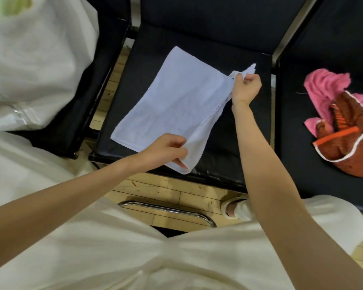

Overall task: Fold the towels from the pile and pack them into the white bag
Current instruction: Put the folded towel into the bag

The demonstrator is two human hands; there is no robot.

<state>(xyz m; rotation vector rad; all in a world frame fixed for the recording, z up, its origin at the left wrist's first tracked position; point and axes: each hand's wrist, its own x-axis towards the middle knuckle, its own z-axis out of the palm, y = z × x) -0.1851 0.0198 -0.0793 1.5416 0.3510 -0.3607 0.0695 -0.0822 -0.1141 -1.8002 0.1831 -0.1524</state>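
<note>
A pale blue-white towel (176, 105) lies folded over on the middle black chair seat (228, 155). My left hand (166, 150) pinches its near corner at the seat's front. My right hand (246, 86) pinches the far right corner, lifted a little off the seat. The white bag (34, 63) stands on the chair at the left, its zip edge showing. On the right chair sits the pile: a pink towel (323, 84) and a rust-brown towel (352, 147) with orange and white trim.
Three black chairs with metal frames stand side by side on a wooden floor (155, 189). A chrome chair rail (168, 210) is near my knees. My white clothing fills the lower view, and a sandalled foot (233, 208) shows under the middle seat.
</note>
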